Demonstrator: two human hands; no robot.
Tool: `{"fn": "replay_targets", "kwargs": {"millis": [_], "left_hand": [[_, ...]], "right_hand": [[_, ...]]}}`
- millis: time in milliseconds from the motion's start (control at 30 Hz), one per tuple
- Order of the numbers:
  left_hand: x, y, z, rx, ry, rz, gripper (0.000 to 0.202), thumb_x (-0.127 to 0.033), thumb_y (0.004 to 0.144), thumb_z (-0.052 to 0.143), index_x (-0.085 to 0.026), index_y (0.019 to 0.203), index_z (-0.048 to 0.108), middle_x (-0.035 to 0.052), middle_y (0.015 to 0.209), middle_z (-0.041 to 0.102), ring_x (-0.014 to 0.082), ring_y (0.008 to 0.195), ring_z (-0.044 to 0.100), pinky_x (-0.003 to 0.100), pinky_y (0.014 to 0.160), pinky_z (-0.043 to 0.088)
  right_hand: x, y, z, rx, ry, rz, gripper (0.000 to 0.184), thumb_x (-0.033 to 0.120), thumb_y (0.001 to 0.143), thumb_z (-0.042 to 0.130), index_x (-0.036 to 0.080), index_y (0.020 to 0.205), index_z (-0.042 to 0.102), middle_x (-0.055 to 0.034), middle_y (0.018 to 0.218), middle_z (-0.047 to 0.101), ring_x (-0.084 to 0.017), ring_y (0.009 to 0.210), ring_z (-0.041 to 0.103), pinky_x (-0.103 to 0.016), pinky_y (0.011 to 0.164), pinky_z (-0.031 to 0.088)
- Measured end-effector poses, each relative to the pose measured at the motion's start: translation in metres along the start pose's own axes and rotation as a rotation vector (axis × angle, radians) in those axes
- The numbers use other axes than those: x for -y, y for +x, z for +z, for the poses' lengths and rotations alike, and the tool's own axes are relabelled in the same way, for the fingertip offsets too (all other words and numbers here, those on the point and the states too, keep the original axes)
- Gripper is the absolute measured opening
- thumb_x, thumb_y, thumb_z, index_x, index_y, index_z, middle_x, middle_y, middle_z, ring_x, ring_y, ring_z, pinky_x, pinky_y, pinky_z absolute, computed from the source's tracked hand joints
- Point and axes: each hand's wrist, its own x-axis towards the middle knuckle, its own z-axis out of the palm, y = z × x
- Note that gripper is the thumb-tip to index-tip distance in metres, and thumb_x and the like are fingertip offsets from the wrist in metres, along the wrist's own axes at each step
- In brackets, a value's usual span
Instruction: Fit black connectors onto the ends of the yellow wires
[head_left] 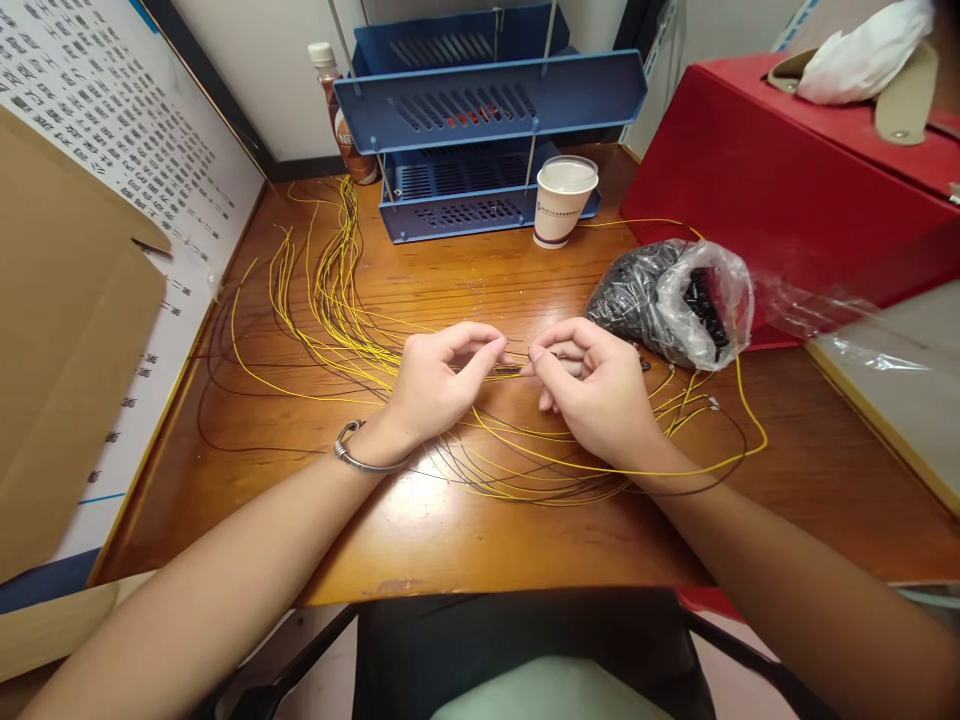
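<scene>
Over the middle of the wooden table, my left hand (442, 375) pinches thumb and forefinger together on a thin wire, with its tip partly hidden by the fingers. Close by on the right, my right hand (596, 385) is closed in a pinch too, its fingertips at the same short stretch of wire. A small gap separates the two hands. Long yellow and black wires (334, 270) fan out in a bundle to the left, run beneath both hands and loop round on the right. One yellow wire lies across my right wrist. Small pale ends (712, 403) show on several wires.
Right of my hands, an opened clear plastic bag (630, 300) holds small black parts. Behind stand a paper cup (562, 205), a blue file rack (495, 105) and a brown bottle (349, 130). A red box (735, 180) borders the right; cardboard (67, 330) leans at left.
</scene>
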Motion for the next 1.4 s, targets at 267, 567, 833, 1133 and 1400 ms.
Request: {"fn": "replay_targets", "kwargs": {"millis": [267,567,833,1133,1400], "left_hand": [[0.0005,-0.0009,-0.0005,0.043,0.022,0.05,0.015,-0.026,0.093,0.063,-0.015,0.09,0.074,0.0036,0.081,0.079,0.0127,0.071,0.075,0.019,0.068,0.059],[-0.0009,-0.0009,-0.0006,0.043,0.042,0.075,0.014,-0.024,0.093,0.064,-0.015,0.091,0.074,0.0034,0.08,0.079,0.0116,0.069,0.074,0.017,0.066,0.059],[-0.0015,-0.0004,0.0005,0.02,0.045,0.071,0.013,-0.025,0.092,0.065,-0.015,0.089,0.073,0.0029,0.077,0.078,0.0119,0.067,0.073,0.018,0.064,0.059],[-0.0029,0.0003,0.0001,0.006,0.033,0.094,0.012,-0.022,0.091,0.065,-0.015,0.089,0.074,0.0025,0.077,0.078,0.0111,0.066,0.073,0.017,0.063,0.058],[-0.003,-0.0008,-0.0022,0.017,0.106,0.186,0.013,-0.02,0.089,0.069,-0.016,0.091,0.08,0.0051,0.09,0.081,0.0134,0.074,0.076,0.019,0.069,0.059]], "right_hand": [[-0.0017,-0.0013,0.0005,0.012,-0.084,-0.053,0.018,0.029,0.083,0.065,0.015,0.094,0.067,0.001,0.065,0.064,-0.008,0.048,0.052,-0.023,0.045,0.04],[-0.004,-0.0009,0.0006,-0.002,-0.067,-0.078,0.016,0.032,0.086,0.067,0.016,0.088,0.067,-0.0014,0.07,0.069,-0.01,0.053,0.058,-0.022,0.047,0.043],[-0.0045,-0.001,-0.0003,0.004,-0.082,-0.092,0.014,0.032,0.087,0.066,0.017,0.087,0.068,-0.0008,0.071,0.068,-0.01,0.052,0.056,-0.023,0.046,0.043],[-0.0035,-0.0028,0.0022,0.043,-0.104,-0.074,0.015,0.031,0.086,0.065,0.017,0.086,0.068,-0.0002,0.067,0.067,-0.009,0.049,0.053,-0.023,0.046,0.041],[-0.0022,-0.0034,0.0023,0.08,-0.151,-0.073,0.016,0.029,0.086,0.063,0.015,0.086,0.07,0.0016,0.06,0.061,-0.009,0.049,0.051,-0.024,0.048,0.04]]}}
